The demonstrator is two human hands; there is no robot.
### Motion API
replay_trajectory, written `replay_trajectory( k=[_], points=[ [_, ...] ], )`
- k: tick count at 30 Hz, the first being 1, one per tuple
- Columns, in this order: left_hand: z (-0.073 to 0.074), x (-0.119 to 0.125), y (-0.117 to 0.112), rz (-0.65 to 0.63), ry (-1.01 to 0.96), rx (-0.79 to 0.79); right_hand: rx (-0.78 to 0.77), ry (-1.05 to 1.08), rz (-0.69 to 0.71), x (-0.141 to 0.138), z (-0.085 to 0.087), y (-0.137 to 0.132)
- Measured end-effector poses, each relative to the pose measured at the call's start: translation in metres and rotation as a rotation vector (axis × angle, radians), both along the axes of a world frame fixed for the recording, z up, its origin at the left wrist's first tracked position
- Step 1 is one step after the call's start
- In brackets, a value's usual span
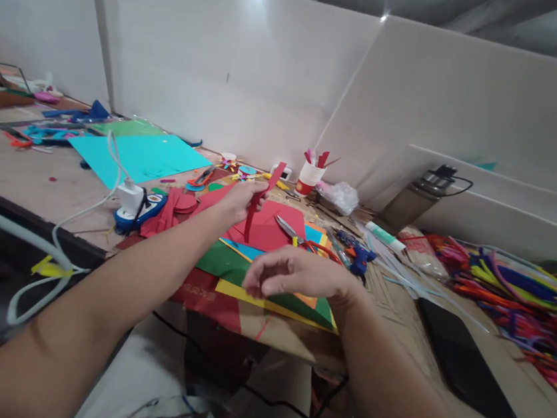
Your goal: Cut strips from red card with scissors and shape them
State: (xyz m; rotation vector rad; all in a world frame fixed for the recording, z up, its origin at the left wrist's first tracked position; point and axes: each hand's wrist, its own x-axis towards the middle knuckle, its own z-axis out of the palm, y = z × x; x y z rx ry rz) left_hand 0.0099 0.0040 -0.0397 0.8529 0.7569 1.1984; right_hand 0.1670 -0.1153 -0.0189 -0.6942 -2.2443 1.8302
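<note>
In the head view my left hand (245, 200) is closed around a narrow red paper strip (277, 174), which sticks out above and below the fingers. My right hand (296, 275) hovers nearer to me, over the front of the coloured sheets, fingers loosely curled and apart with nothing in them. Beneath both hands lie a red sheet (285, 218), a green sheet (225, 262) and a yellow sheet (268, 302), overlapping. Scissors (286, 227) with orange-red handles rest on the red sheet, just beyond my right hand.
At left are a cyan sheet (139, 153) and a white plug (129, 197) with its cable. A paper cup (309, 177) stands at the back. On the right are a glue gun (361, 257), a bottle (413, 197), a black phone (466, 365) and bundled pipe cleaners (516, 283).
</note>
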Motion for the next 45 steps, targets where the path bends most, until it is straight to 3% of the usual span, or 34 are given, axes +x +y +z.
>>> replay_trajectory(
  k=[2, 3, 4, 6, 7, 8, 9, 10, 13, 15, 16, 19, 22, 28, 35, 39, 45],
  points=[
    [-0.002, 0.0, -0.001, -0.002, 0.001, 0.01, 0.269, -0.007, -0.283, -0.002, -0.008, 0.006],
    [-0.002, 0.0, -0.001, 0.002, 0.004, 0.009, 0.388, -0.046, -0.363, -0.003, -0.011, 0.008],
    [-0.002, -0.001, -0.001, 0.007, 0.011, 0.006, 0.445, -0.07, -0.342, -0.004, -0.012, 0.009],
    [-0.001, -0.002, -0.001, 0.017, 0.027, 0.0, 0.374, -0.063, -0.098, -0.004, -0.011, 0.008],
    [-0.001, -0.002, -0.002, 0.018, 0.035, 0.0, 0.244, -0.059, 0.036, -0.003, -0.009, 0.007],
    [0.0, -0.002, -0.003, 0.015, 0.039, 0.0, 0.105, -0.037, 0.093, -0.002, -0.007, 0.006],
    [0.001, -0.001, -0.004, 0.004, 0.04, 0.0, 0.028, 0.015, 0.041, 0.0, -0.006, 0.007],
    [0.003, 0.0, -0.006, -0.02, 0.04, 0.001, 0.039, 0.074, -0.109, 0.003, -0.006, 0.01],
    [0.006, 0.001, -0.013, -0.186, 0.04, 0.023, 0.254, 0.323, -0.825, 0.012, -0.014, 0.027],
    [0.008, 0.001, -0.017, -0.334, 0.084, 0.072, 0.36, 0.36, -1.09, 0.02, -0.021, 0.042],
    [0.008, 0.0, -0.019, -0.399, 0.123, 0.103, 0.402, 0.364, -1.119, 0.025, -0.023, 0.048],
    [0.008, -0.003, -0.021, -0.513, 0.242, 0.191, 0.457, 0.348, -1.08, 0.037, -0.023, 0.058],
    [0.006, -0.005, -0.019, -0.556, 0.337, 0.168, 0.458, 0.296, -1.002, 0.045, -0.018, 0.059],
    [0.004, -0.006, -0.019, -0.535, 0.409, 0.142, 0.452, 0.25, -0.826, 0.051, -0.013, 0.058],
    [-0.001, -0.005, -0.018, -0.585, 0.434, 0.099, 0.608, 0.141, -0.843, 0.051, -0.014, 0.059],
    [-0.007, -0.001, -0.018, -0.535, 0.423, 0.145, 0.645, 0.07, -0.88, 0.051, -0.013, 0.058],
    [-0.004, 0.005, -0.027, -0.453, 0.581, 0.392, 0.708, -0.053, -0.933, 0.052, -0.012, 0.057]
  ],
)
